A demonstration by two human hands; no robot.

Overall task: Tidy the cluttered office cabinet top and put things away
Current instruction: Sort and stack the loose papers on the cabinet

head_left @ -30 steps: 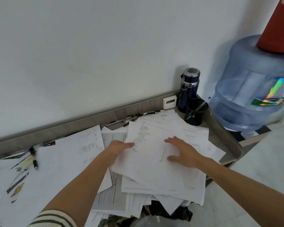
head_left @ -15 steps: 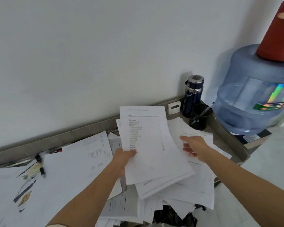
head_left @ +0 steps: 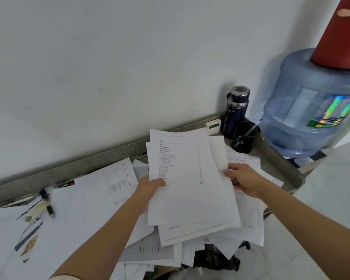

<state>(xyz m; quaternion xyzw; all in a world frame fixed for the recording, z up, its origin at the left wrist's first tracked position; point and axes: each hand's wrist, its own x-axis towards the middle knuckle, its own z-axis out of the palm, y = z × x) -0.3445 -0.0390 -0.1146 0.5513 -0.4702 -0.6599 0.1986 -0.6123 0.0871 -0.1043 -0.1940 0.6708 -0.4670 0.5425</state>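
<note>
Nearest to me, something dark (head_left: 212, 257) sits under the overhang of the paper pile, and I can't say whether it's a bag or not, it's mostly buried. Over it, loose sheets (head_left: 85, 199) sprawl across the cabinet top (head_left: 279, 158), some hanging off the near edge. Now the hands: my left hand (head_left: 150, 188) pinches the left edge of a sheaf of papers (head_left: 190, 188), thumb on top, and my right hand (head_left: 245, 179) curls round its right edge. The sheaf is raised above the pile and tilted up, I'd judge so the edges can be squared before it goes anywhere (the printed list on top is too small to read). Left of that, a black pen (head_left: 50, 211) lies on the sheets. At the far right corner, a small white gadget (head_left: 212, 125), a dark flask (head_left: 235, 112) and a black cup (head_left: 243, 137) huddle against the wall, out of the paper's way. Beyond them, a water jug (head_left: 311, 110) is cut off at the frame's edge.
</note>
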